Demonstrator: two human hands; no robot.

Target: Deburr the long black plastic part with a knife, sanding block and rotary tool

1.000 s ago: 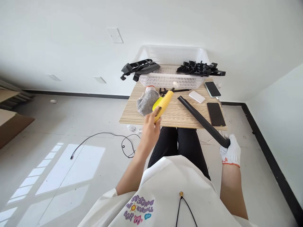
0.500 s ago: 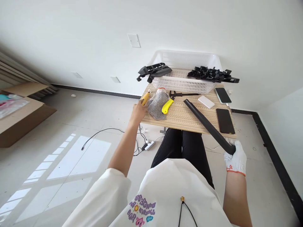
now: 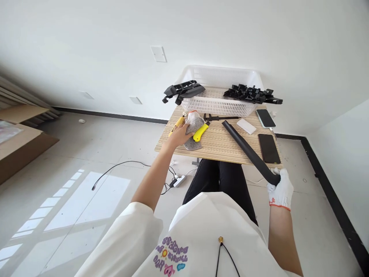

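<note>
My left hand [image 3: 181, 135], bare, lies over a grey-and-white work glove [image 3: 195, 124] with its fingers stretched across the fabric. Just left of the glove, a dull-yellow handled tool [image 3: 177, 125] rests on the table, its kind unclear. A bright-yellow utility knife [image 3: 201, 132] lies against the glove's right side. In a white knitted glove, my right hand [image 3: 281, 186] is closed round the near end of a long black plastic strip [image 3: 249, 152]. The strip slants over the table's front edge, its far end above the tabletop.
A white plastic basket [image 3: 215, 105] with black plastic parts [image 3: 250, 93] stands at the back of the wooden table [image 3: 219, 146]. A black caliper [image 3: 220, 117], a white slab [image 3: 246, 125] and two phones [image 3: 269, 148] lie on the tabletop. Cables and a power strip [image 3: 179, 181] are on the floor.
My left hand has let go of the dull-yellow tool, which now lies on the table, and has moved right onto the grey glove. My right hand still holds the black strip.
</note>
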